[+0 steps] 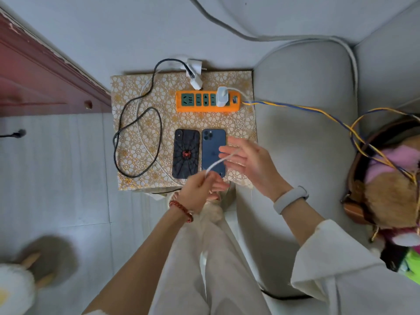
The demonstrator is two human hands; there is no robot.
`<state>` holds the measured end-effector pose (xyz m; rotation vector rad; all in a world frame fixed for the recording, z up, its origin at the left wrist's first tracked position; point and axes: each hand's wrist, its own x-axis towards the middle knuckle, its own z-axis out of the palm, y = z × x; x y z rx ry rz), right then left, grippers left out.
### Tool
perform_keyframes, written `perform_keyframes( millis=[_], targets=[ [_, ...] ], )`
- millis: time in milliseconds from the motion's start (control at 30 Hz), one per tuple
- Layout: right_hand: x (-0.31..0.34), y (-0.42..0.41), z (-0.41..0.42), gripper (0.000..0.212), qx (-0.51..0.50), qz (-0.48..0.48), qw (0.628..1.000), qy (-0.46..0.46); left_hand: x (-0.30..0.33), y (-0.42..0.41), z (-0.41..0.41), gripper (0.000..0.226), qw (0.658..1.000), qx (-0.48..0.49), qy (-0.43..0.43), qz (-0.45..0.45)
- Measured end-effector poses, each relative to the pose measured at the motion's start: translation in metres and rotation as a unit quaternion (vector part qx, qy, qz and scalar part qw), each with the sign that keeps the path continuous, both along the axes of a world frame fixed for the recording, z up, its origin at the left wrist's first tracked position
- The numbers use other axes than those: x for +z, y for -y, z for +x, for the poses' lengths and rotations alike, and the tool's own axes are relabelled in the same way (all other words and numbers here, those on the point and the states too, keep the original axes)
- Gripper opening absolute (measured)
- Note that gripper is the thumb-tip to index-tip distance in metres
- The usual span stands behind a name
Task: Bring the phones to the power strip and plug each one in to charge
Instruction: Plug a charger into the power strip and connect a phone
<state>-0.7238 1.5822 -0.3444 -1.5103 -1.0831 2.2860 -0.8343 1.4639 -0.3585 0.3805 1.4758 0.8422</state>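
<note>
Two phones lie face down side by side on a small patterned table (pixel 145 87): a black phone with a red spider case (pixel 186 153) and, to its right, a blue phone (pixel 210 148). Behind them sits an orange power strip (pixel 193 101) with a white charger (pixel 222 96) plugged in. My left hand (pixel 200 193) pinches the end of a white cable (pixel 221 160) at the table's near edge. My right hand (pixel 248 162) hovers over the blue phone, fingers spread, with the cable running across them.
A second white charger (pixel 196 81) with a black cable (pixel 138 123) lies loose at the back left of the table. A grey sofa (pixel 306 110) is to the right, with a bag and plush items (pixel 386 189). The strip's blue-yellow cord (pixel 295 109) runs right.
</note>
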Motion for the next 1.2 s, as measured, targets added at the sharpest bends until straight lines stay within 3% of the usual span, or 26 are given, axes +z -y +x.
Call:
perform_keyframes(
  millis=[200,267,333,367,433,500,567,633,767,833,933,1033,1100,1200],
  targets=[
    [-0.003,0.065,-0.014,0.042,0.205,-0.048,0.976,0.058,0.035,-0.002,-0.062,0.031,0.958,0.197,0.199,0.057],
    [0.000,0.086,-0.009,0.033,0.353,0.037,0.931,0.085,0.039,-0.004,-0.077,0.032,0.935,0.273,0.214,0.068],
    [-0.002,0.098,0.004,0.028,0.411,0.110,0.895,0.131,0.036,-0.002,-0.092,0.029,0.903,0.356,0.228,0.079],
    [-0.002,0.099,0.008,0.028,0.395,0.120,0.897,0.160,0.035,0.000,-0.098,0.026,0.888,0.390,0.232,0.077],
    [0.000,0.093,0.015,0.027,0.271,0.059,0.943,0.182,0.029,0.008,-0.104,0.020,0.878,0.418,0.227,0.056],
    [0.011,0.081,0.013,0.025,0.136,-0.031,0.984,0.115,0.019,0.018,-0.098,0.041,0.900,0.384,0.207,0.003],
    [0.025,0.065,0.005,0.023,0.040,-0.062,0.997,0.036,0.012,0.026,-0.080,0.052,0.930,0.307,0.199,-0.045],
    [0.037,0.051,-0.009,0.022,-0.029,-0.070,0.997,-0.017,0.010,0.031,-0.057,0.048,0.943,0.245,0.217,-0.064],
    [0.049,0.042,-0.039,0.019,-0.064,-0.064,0.995,-0.030,0.014,0.029,-0.033,0.009,0.956,0.225,0.184,-0.037],
    [0.049,0.043,-0.046,0.019,-0.097,-0.071,0.992,-0.029,0.020,0.028,-0.035,0.012,0.968,0.207,0.141,-0.017],
    [0.046,0.042,-0.047,0.016,-0.175,-0.105,0.978,-0.045,0.026,0.032,-0.047,0.046,0.996,0.074,0.043,0.034],
    [0.043,0.043,-0.050,0.014,-0.215,-0.119,0.967,-0.068,0.028,0.036,-0.053,0.038,0.989,-0.094,-0.098,0.055],
    [0.042,0.044,-0.053,0.015,-0.215,-0.110,0.967,-0.086,0.030,0.038,-0.052,0.015,0.991,-0.060,-0.112,0.030],
    [0.035,0.051,-0.052,0.023,-0.125,-0.025,0.992,-0.001,0.030,0.040,-0.052,0.029,0.991,0.133,0.015,-0.014]
  ],
)
